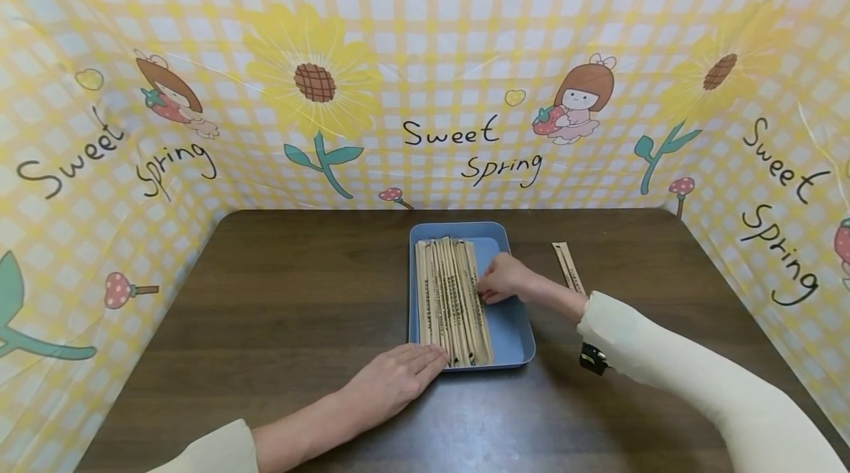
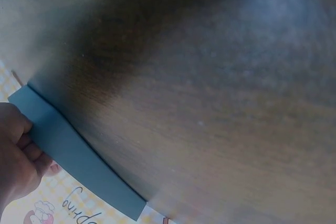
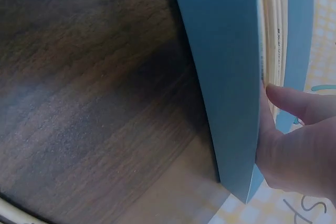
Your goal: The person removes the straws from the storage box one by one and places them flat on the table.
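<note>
just left of the right hand (image 1: 508, 277) pinching their edge lie sticks (image 1: 450, 299), left hand (image 1: 402, 375) gripping tray (image 1: 513, 333).

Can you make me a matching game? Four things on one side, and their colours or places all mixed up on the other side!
Things:
1. Left hand
2. Tray
3. Right hand
4. Table

Colours and places:
A. Beside the long tan packets, on their right
B. Dark brown
C. At the tray's near edge
D. Blue

Right pairs: 1-C, 2-D, 3-A, 4-B
</note>
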{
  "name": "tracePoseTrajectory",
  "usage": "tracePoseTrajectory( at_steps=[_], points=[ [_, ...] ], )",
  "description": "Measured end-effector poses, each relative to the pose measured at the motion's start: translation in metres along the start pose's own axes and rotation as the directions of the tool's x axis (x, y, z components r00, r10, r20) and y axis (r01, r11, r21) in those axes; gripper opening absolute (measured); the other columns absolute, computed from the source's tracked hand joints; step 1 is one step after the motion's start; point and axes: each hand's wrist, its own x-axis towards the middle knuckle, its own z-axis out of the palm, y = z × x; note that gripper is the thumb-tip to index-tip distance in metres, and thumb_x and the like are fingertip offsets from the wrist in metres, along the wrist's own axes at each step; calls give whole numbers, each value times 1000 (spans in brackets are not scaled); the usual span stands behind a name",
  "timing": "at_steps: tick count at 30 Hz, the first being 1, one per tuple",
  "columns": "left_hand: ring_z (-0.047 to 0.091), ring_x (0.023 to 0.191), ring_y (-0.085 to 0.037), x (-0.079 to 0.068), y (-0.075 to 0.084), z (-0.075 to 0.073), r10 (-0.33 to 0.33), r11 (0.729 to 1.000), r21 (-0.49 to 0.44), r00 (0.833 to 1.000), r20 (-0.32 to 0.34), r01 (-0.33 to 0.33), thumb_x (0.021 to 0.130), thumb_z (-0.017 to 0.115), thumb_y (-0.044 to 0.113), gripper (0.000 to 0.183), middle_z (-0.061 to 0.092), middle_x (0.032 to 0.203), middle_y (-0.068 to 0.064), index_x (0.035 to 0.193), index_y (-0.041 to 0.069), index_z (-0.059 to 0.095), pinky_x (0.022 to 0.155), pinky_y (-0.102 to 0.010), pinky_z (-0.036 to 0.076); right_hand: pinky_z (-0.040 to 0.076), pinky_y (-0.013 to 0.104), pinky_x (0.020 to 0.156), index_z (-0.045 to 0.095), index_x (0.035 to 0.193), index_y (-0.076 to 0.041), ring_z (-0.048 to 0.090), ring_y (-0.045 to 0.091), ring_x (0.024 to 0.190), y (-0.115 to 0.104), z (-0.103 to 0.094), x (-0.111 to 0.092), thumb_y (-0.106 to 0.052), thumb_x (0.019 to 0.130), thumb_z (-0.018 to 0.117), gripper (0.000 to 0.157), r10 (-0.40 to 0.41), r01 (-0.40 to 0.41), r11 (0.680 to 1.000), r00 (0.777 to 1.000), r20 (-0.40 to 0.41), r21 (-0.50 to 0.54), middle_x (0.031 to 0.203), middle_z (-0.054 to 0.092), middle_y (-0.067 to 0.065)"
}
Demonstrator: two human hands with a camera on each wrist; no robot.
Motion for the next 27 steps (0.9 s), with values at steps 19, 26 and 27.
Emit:
tracePoseTrajectory(
  at_steps=[19, 26, 27],
  points=[
    [62, 117, -20, 0, 0, -1, -1, 1000, 13, 1000, 4, 1, 96, 44, 7, 39, 66, 126, -11, 129, 0, 65, 99, -34, 50, 61, 34, 65, 73, 78, 9, 70, 22, 63, -4, 9, 2, -1, 88, 72, 14, -29, 28, 999, 999, -25, -29, 70, 69, 17],
    [61, 118, -20, 0, 0, -1, -2, 1000, 16, 1000, 21, 2, 97, 44, 8, 39, 65, 127, -11, 130, 0, 64, 99, -34, 50, 61, 32, 63, 72, 75, 8, 70, 22, 63, -5, 9, 4, 0, 88, 71, 16, -7, 6, 1000, 1000, -25, -14, 70, 69, 18],
    [61, 119, -20, 0, 0, 0, -2, 1000, 15, 1000, 23, 2, 97, 44, 8, 39, 65, 128, -11, 130, 0, 64, 99, -34, 50, 61, 32, 63, 72, 75, 8, 70, 22, 63, -5, 8, 4, 0, 88, 70, 16, 0, 0, 1000, 1000, -25, -12, 71, 69, 18]
  ],
)
